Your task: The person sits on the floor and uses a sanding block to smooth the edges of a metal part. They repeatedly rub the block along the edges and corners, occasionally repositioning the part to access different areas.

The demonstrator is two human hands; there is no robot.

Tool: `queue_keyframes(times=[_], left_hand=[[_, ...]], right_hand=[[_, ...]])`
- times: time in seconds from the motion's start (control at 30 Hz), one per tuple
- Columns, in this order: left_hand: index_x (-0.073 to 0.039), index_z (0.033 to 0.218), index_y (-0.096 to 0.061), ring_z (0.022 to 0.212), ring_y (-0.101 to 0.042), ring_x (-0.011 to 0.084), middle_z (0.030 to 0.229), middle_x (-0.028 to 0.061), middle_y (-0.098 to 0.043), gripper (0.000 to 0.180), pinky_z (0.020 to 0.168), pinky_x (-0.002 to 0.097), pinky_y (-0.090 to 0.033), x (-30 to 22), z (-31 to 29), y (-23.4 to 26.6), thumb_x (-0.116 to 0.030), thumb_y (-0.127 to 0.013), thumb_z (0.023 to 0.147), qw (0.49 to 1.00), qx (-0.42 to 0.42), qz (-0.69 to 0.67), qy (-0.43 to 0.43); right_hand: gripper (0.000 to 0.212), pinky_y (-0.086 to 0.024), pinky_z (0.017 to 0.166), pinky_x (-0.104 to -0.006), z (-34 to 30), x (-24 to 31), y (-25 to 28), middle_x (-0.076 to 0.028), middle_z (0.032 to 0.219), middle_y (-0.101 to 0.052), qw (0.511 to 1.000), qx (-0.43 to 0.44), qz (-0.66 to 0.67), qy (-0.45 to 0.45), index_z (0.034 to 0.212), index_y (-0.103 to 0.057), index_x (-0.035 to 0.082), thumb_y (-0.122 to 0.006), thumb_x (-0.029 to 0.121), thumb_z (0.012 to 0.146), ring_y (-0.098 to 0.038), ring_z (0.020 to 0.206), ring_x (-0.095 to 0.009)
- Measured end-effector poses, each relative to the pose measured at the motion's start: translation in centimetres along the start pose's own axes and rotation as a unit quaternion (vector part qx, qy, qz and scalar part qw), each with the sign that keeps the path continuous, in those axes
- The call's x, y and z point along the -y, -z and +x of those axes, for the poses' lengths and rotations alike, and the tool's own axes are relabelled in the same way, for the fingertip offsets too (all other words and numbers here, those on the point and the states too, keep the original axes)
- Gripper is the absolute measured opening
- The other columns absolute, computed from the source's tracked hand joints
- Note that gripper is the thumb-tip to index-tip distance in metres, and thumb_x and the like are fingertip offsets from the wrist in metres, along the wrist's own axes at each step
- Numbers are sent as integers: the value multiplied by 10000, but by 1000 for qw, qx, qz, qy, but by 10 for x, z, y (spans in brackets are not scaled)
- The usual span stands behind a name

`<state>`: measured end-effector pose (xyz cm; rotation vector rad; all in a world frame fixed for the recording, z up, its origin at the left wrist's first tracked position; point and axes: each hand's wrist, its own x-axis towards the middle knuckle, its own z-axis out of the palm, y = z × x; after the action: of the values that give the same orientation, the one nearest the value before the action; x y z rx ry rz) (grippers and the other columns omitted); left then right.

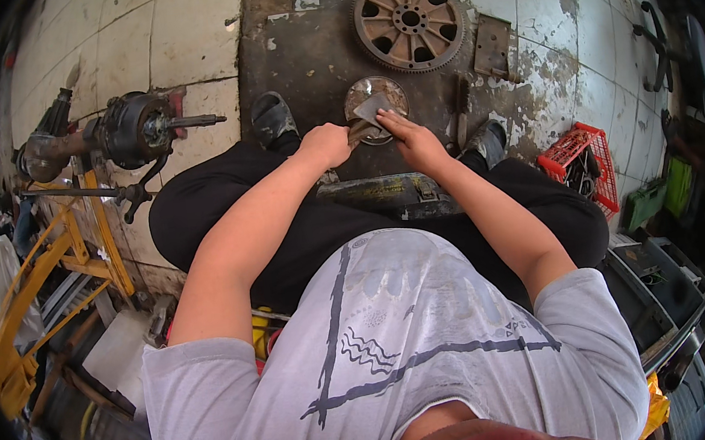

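Note:
My left hand [326, 146] is closed round the brown handle of what looks like a scraper. Its flat grey blade [372, 110] widens away from the handle and lies over a round, shiny metal disc [396, 93] on the floor. From the other side comes my right hand [418, 142], its fingers stretched out and the tips resting on the blade. The blade and my hands hide the middle of the disc. Whether the blade touches the disc cannot be seen.
Beyond the disc lies a large rusty toothed flywheel [410, 19], with a rusty metal plate [492, 48] beside it. A dark brush-like tool [463, 109] lies to the right. A red crate [580, 163] stands further right. An axle-like assembly [133, 131] sits on a yellow stand [71, 241] at left.

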<state>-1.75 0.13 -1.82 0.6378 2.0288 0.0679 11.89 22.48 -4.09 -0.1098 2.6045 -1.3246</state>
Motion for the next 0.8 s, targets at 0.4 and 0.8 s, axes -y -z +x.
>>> queue_keyframes(times=[0.4,0.8], left_hand=[[-88,1228,-821,1147,-769,391,1191,213,-803,346,1022,516,-607,-15,9,30,-294,-674,992,999,-25,31,-14],[-105,1226,-821,1159,-768,389,1201,201,-808,332,1023,510,-610,-26,20,34,-228,-656,966,999,-27,44,-12]], right_hand=[[711,-483,1243,-468,11,27,28,-139,1643,-579,997,-42,62,-10,1572,-605,90,-554,-139,901,-522,1538,-352],[677,-463,1242,-421,13,15,29,-155,1639,-590,996,-60,48,-43,1590,-598,103,-546,-147,963,-542,1532,-349]])
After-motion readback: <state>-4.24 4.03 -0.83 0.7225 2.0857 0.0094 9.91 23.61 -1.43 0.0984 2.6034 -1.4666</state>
